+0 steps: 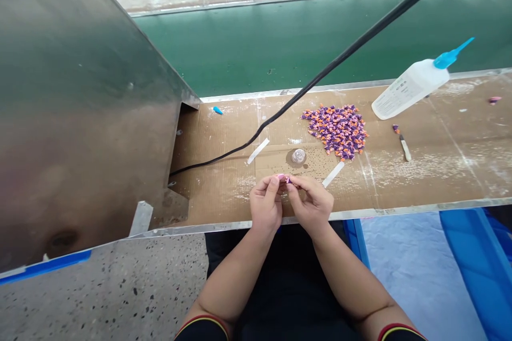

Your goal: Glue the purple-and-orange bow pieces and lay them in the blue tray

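Observation:
My left hand (pixel 267 208) pinches a small pink piece (pixel 281 176) between thumb and forefinger, just above the cardboard's near edge. Close against it, my right hand (pixel 314 203) is closed on a small purple piece (pixel 288 180); the two pieces meet or nearly touch, and fingertips partly cover them. Just beyond my hands stands a small clear round container (pixel 298 156) on a damp-looking patch of cardboard. To its right lies a pile of small purple, pink and orange pieces (pixel 338 130).
A white bottle with a blue nozzle (pixel 412 89) leans at the right, near a short-handled tool (pixel 405 148). A black cable (pixel 316 82) crosses the cardboard bench (pixel 216 160). Metal housing (pixel 100 106) rises at left. A green conveyor belt (pixel 240 48) lies beyond; a blue bin (pixel 464 245) is below right.

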`<control>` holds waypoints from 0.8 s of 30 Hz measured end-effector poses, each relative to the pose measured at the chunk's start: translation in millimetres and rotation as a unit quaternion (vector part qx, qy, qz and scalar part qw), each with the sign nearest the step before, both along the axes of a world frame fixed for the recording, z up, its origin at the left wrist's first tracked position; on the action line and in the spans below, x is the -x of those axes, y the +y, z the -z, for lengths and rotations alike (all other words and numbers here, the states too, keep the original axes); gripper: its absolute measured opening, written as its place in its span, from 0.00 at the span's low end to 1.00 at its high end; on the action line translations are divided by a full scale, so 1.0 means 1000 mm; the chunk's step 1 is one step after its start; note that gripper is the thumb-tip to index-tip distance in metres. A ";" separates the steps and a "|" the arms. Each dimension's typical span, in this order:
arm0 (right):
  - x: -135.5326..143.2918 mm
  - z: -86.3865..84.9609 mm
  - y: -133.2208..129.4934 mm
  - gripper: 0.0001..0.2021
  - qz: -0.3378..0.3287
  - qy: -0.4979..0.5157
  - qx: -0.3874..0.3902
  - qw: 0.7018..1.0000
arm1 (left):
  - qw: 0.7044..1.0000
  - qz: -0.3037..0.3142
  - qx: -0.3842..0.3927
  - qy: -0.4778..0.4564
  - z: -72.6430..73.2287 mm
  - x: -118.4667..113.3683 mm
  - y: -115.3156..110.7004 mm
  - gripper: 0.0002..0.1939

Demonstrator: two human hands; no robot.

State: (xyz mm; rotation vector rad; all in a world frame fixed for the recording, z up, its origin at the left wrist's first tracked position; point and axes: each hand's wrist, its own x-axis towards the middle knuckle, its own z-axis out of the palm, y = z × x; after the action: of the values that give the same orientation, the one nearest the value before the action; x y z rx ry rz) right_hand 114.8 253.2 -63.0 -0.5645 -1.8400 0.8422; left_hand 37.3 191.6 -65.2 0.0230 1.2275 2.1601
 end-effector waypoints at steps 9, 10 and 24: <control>0.002 0.000 0.002 0.11 -0.010 0.032 -0.044 0.998 | 0.999 -0.002 0.016 0.033 0.002 -0.002 -0.002 0.20; 0.002 0.000 0.002 0.11 -0.011 0.031 -0.042 0.999 | 0.999 -0.003 0.023 0.038 0.003 -0.002 -0.002 0.21; 0.000 0.003 -0.001 0.13 0.007 0.011 -0.041 0.999 | 0.978 -0.015 0.103 0.182 0.016 -0.010 -0.011 0.18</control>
State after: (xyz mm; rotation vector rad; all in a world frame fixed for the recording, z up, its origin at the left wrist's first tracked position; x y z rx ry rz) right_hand 115.3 252.6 -66.3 -0.5135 -1.8391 0.7577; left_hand 46.9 181.0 -80.7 0.3276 1.6622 2.1025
